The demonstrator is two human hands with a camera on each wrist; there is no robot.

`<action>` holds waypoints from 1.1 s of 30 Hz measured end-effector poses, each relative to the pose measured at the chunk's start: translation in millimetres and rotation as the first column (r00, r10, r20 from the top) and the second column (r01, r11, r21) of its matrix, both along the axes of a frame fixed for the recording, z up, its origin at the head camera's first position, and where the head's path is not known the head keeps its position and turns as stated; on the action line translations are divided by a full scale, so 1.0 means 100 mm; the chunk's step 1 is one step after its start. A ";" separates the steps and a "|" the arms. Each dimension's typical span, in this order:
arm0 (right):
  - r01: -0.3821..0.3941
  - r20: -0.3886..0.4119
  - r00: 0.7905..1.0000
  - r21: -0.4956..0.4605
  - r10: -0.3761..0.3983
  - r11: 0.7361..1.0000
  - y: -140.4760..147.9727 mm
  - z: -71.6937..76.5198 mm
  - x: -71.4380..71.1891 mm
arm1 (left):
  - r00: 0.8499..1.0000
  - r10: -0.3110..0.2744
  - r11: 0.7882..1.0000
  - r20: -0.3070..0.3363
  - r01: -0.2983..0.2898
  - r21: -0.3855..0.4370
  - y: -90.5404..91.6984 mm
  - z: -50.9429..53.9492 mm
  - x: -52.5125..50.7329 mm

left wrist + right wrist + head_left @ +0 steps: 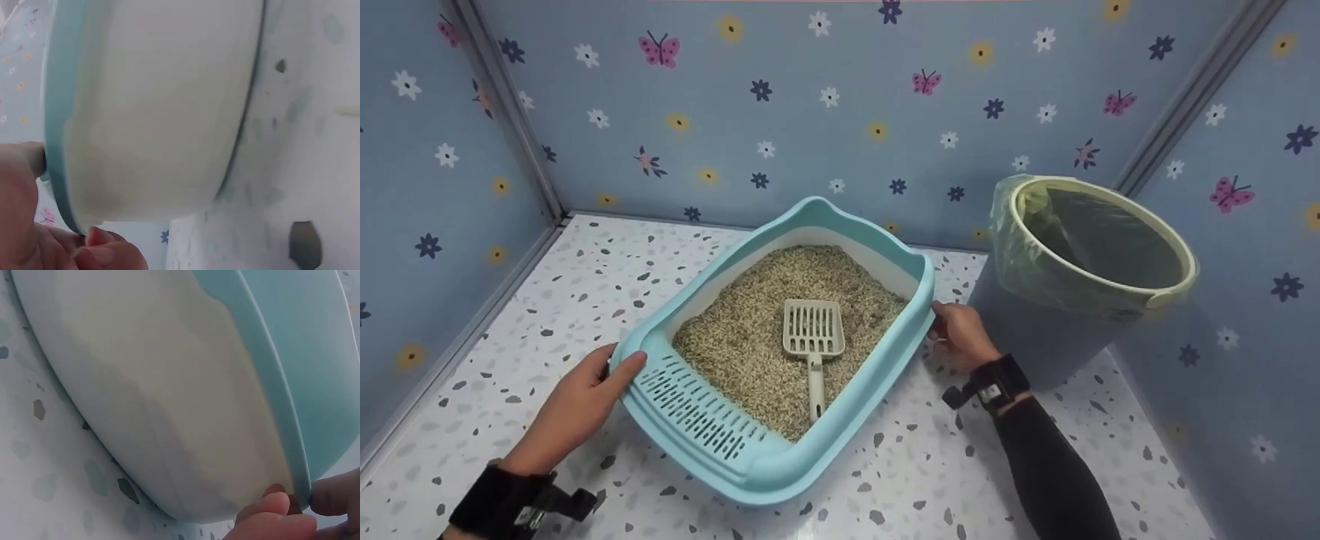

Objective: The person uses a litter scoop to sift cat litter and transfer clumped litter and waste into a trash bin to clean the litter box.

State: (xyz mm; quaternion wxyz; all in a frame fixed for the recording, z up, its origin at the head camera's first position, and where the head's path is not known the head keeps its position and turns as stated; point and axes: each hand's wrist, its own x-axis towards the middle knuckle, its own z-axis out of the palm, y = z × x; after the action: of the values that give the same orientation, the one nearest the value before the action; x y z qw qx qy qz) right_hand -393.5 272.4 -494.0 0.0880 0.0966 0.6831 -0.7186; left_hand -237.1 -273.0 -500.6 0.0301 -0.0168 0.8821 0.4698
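A litter box (847, 442) with a light blue rim and a whitish base sits at an angle on the floor. Brown-grey litter (735, 337) fills it, and a beige slotted litter scoop (814, 330) lies on top, handle toward the near side. My left hand (577, 401) grips the rim at the near left corner, thumb above and fingers beneath, as the left wrist view (107, 250) also shows. At the right side my right hand (964, 334) pinches the rim; in the right wrist view its thumb (332, 495) and curled fingers meet at the rim's edge.
A grey trash bin (1035, 330) with a pale yellow rim and a clear liner bag stands just right of my right hand. Blue patterned walls (825, 112) enclose the back and both sides. The speckled white floor (915, 480) runs around the box.
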 end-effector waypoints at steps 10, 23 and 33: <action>-0.024 -0.088 0.996 0.022 0.026 0.999 -0.04 -0.13 0.30 | 1.000 -0.027 0.997 0.015 0.026 0.069 -0.18 -0.02 -0.22; 0.019 -0.082 0.997 0.149 -0.007 0.989 -0.02 -0.09 0.53 | 0.999 0.032 0.995 0.016 -0.033 0.094 -0.13 0.02 -0.45; -0.003 -0.059 0.998 0.315 0.023 0.949 0.08 0.01 0.26 | 0.997 -0.009 0.986 0.081 -0.005 0.165 0.05 0.09 -0.19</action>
State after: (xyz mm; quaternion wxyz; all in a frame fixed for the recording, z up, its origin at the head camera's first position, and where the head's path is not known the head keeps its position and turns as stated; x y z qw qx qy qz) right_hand -367.3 280.6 -493.4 0.0550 0.0823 0.7920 -0.6024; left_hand -256.2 -267.5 -491.9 0.0677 -0.0324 0.8382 0.5402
